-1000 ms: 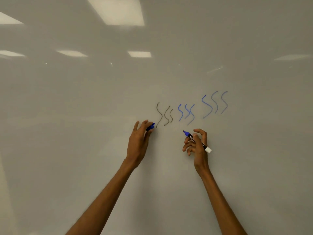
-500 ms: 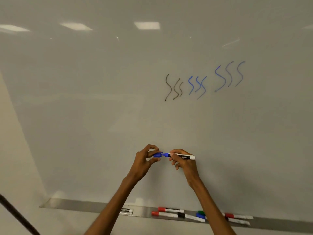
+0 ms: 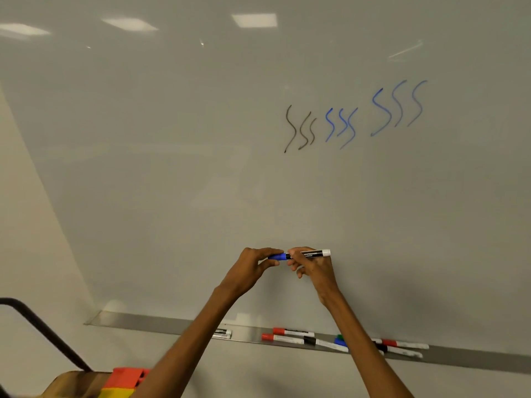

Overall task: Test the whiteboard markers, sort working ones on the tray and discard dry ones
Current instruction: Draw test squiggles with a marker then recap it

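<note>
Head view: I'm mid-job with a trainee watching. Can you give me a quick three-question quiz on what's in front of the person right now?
1. Which end of the blue marker does the left hand pinch? A) blue cap end B) white tail end C) neither
2. True or false: the tray sits above the squiggles on the whiteboard.
3. Fill in: the squiggles form ___ groups.
Key: 1 A; 2 false; 3 three.

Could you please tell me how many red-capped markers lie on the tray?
3. The upper red marker and the lower red marker lie left of the right forearm; the third red marker lies right of it. That forearm hides part of the tray; more may be hidden.
</note>
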